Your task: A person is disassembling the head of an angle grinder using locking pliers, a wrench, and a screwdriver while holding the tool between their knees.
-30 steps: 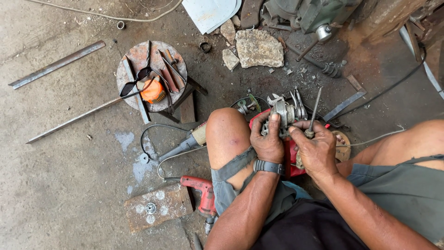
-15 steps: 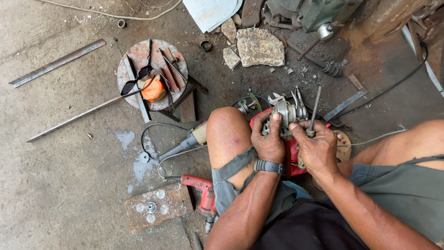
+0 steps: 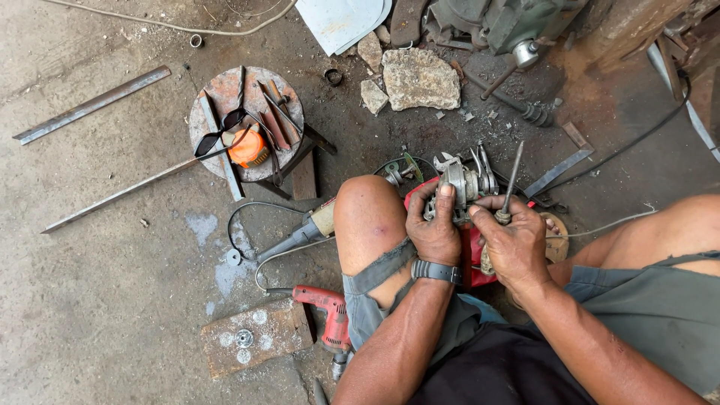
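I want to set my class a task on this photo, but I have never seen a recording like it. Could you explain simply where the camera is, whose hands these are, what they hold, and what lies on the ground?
The camera sits on the person's head and looks straight down, so you see their own arms and knees. The left hand, with a dark wristband, grips a grey metal machine part over a red casing. The right hand holds a thin screwdriver-like tool, its shaft pointing up and away. On the concrete floor lie two long metal bars, a round rusty stand carrying dark glasses, small tools and an orange object, an angle grinder, a red power drill, a small block and broken stones.
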